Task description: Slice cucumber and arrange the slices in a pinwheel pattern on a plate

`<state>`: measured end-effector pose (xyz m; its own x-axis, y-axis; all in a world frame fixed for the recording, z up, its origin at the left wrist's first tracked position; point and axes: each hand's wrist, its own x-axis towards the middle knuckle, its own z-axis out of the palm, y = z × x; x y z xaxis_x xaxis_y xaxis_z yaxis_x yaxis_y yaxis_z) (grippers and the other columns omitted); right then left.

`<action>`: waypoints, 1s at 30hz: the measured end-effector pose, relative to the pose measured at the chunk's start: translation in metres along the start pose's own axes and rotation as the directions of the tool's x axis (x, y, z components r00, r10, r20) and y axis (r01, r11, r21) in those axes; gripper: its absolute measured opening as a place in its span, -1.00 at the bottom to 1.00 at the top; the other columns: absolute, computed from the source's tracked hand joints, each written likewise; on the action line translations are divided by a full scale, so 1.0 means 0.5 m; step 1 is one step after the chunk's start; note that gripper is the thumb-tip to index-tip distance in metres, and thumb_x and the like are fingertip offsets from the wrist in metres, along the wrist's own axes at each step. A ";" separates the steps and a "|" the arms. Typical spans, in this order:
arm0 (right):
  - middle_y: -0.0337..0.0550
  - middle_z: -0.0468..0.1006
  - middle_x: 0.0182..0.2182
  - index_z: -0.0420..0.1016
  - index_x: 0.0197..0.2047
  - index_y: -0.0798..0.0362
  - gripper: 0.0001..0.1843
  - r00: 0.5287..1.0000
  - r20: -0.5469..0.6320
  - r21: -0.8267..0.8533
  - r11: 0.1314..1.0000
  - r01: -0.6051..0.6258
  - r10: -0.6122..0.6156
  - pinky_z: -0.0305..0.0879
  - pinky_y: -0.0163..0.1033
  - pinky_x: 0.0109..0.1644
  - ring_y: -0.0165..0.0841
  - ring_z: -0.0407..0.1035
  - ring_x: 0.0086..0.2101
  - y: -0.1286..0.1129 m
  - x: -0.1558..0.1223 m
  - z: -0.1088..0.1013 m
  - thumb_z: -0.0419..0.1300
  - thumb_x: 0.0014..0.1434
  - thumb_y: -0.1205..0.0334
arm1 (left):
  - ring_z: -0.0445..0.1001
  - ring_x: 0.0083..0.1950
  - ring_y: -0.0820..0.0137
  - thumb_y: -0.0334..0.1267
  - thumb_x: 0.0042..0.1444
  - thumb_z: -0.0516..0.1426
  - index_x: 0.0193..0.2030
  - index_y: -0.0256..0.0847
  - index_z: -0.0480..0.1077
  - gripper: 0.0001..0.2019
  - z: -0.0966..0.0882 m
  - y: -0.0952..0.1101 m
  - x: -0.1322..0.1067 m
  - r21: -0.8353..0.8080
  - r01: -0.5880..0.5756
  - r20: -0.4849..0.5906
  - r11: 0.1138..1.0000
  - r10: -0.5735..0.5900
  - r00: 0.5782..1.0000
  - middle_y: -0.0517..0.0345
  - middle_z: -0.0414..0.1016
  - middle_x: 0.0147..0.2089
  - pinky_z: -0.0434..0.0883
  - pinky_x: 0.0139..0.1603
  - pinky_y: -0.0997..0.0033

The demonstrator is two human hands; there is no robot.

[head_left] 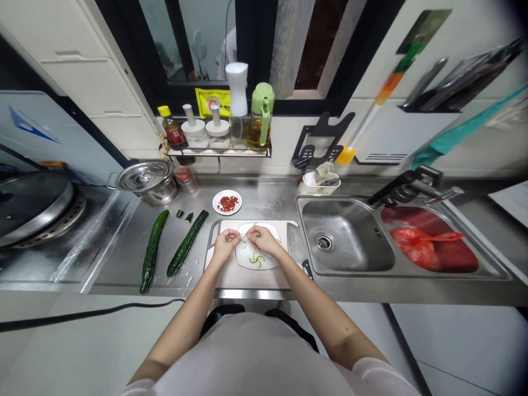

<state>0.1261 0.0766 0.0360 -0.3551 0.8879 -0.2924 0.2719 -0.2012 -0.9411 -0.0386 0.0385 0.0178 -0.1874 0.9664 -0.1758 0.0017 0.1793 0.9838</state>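
Note:
My left hand (228,242) and my right hand (263,240) meet over a white plate (270,264), each with thumb and fingers pinched together. Small pale green cucumber slices show at the fingertips, partly hidden by them. Lower on the plate, curved cucumber slices (257,260) lie in a pinwheel, and more pieces show near its rim. Under the plate is a light cutting board (226,279). A knife's black handle (307,268) sticks out at the board's right side. Behind the board stands a small white dish (215,204) of chopped red bits (227,203).
Two cucumbers (153,250) (187,245) and cut ends (188,218) lie left of the board. A lidded steel pot (154,187) stands behind them. To the right is a double sink (350,236) holding a red bag (416,247). A condiment shelf (223,152) hangs above.

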 end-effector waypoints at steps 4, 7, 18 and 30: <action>-0.39 0.33 -0.69 0.45 -0.42 0.06 -0.94 0.997 -0.041 -0.212 0.976 0.055 -0.065 0.13 -0.41 -0.50 -0.50 0.21 -0.64 0.017 0.015 -0.003 0.17 0.07 0.29 | 0.31 -0.45 0.52 -0.22 -0.20 0.24 -0.44 -0.23 0.44 -0.84 -0.003 -0.022 0.009 0.107 0.031 -0.037 0.994 -0.027 0.999 0.21 0.45 -0.44 0.27 -0.34 0.52; -0.36 0.37 -0.63 0.48 -0.42 0.07 -0.93 0.994 -0.055 -0.398 0.915 0.067 -0.097 0.11 -0.42 -0.43 -0.50 0.22 -0.56 0.020 0.025 -0.001 0.18 0.06 0.32 | 0.32 -0.46 0.51 -0.25 -0.17 0.21 -0.44 -0.22 0.44 -0.87 -0.002 -0.036 0.009 0.234 0.055 -0.075 0.971 -0.038 0.996 0.23 0.42 -0.48 0.25 -0.35 0.53; -0.09 0.58 -0.32 0.53 -0.22 0.08 -0.84 0.999 0.010 -0.703 0.710 0.038 -0.045 0.11 -0.36 -0.27 -0.37 0.39 -0.32 0.024 0.042 0.022 0.11 0.22 0.34 | 0.41 -0.36 0.39 -0.33 -0.09 0.17 -0.38 -0.14 0.46 -0.91 0.007 -0.042 0.008 0.578 0.109 -0.106 0.808 -0.058 0.993 0.20 0.50 -0.42 0.20 -0.31 0.49; -0.04 0.58 -0.25 0.50 -0.17 0.08 -0.81 0.999 0.039 -0.786 0.617 0.044 -0.022 0.07 -0.32 -0.25 -0.31 0.42 -0.22 0.042 0.054 0.029 0.05 0.27 0.32 | 0.42 -0.32 0.36 -0.37 -0.05 0.15 -0.35 -0.11 0.46 -0.88 0.014 -0.045 0.016 0.661 0.113 -0.098 0.741 -0.064 0.993 0.20 0.52 -0.39 0.16 -0.29 0.46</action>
<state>0.1091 0.0904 0.0057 -0.3953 0.8755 -0.2779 0.8550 0.2402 -0.4596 -0.0334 0.0435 -0.0059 -0.2828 0.9302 -0.2339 0.6298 0.3640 0.6862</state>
